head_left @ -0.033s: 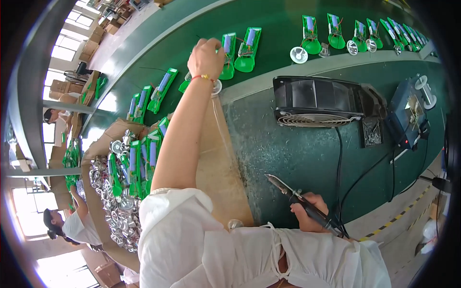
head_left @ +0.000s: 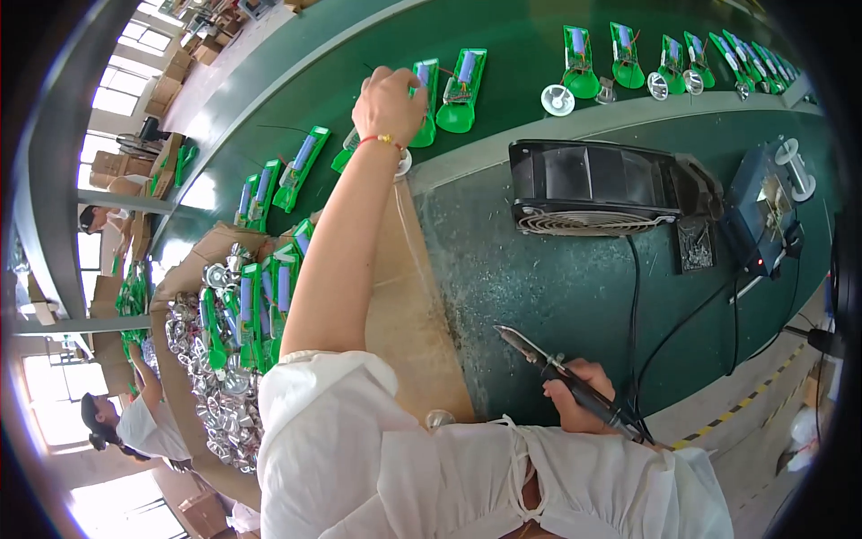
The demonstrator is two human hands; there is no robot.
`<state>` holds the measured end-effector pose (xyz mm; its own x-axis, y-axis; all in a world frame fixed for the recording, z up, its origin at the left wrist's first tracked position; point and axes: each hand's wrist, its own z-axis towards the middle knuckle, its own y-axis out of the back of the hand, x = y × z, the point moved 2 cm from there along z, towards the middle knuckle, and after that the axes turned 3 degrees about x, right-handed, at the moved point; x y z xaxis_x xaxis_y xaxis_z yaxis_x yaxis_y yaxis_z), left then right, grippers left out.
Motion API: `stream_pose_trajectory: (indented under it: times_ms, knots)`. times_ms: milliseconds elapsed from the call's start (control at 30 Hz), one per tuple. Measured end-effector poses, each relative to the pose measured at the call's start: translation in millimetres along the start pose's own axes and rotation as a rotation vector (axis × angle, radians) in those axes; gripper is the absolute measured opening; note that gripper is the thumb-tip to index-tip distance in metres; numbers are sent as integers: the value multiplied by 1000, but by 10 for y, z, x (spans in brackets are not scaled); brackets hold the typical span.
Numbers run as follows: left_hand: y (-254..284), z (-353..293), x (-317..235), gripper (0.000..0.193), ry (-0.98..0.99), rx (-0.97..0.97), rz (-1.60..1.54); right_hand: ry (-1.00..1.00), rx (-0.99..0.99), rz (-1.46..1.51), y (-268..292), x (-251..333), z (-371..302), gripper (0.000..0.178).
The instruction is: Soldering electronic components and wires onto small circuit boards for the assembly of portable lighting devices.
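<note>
My left hand [head_left: 391,106] reaches out over the green belt. Its fingers curl down over a green lamp housing [head_left: 343,160], which it mostly covers; what the fingertips hold is hidden. Beside my wrist a round reflector [head_left: 405,163] peeks out. Just right of the hand lie two more green housings, one partly covered and one in full view [head_left: 462,88], each with a blue cell. Low at the right, my right hand [head_left: 584,395] is closed around the black handle of a soldering iron [head_left: 566,377]. The iron's tip points up and left, above the green bench top.
A black fan [head_left: 593,180] stands on the bench, near an iron stand [head_left: 696,247] and a blue soldering station [head_left: 759,216] with a solder spool [head_left: 795,171]. Cables trail rightward. At left, a carton [head_left: 162,359] holds reflectors and housings. Other people work farther left.
My left hand has shifted very slightly up and its fingers have spread a little to the right. The right hand and the soldering iron have stayed put.
</note>
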<state>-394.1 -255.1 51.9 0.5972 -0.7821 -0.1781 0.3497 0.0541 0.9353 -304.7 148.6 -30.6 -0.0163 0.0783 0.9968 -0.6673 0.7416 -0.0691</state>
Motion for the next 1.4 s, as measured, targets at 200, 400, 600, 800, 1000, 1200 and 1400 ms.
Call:
stream_pose_trajectory:
  times_ms: [200,400,600,800,1000,1200,1400]
  knots:
    - [-316,-49,-264,26,-66,244,293,25,18,2,15,-18,38,22]
    - [-67,-413,-118,18,131,205,72,-35,-14,13,-47,94,-10,16]
    - [756,-2197,-166,15,-83,-16,-33,-65,-127,-3,-45,147,-25,14]
    - [939,-3381,97,9,87,-61,-106,48,-119,-50,-127,183,79,15]
    - [1270,-3876,254,22,-15,-114,-429,124,-177,-211,-138,108,64,21]
    - [1065,-4151,-124,23,-688,144,-204,161,-179,-259,-134,139,-18,25]
    - [929,-4270,-163,16,-685,88,-189,146,-145,-225,-174,133,-44,22]
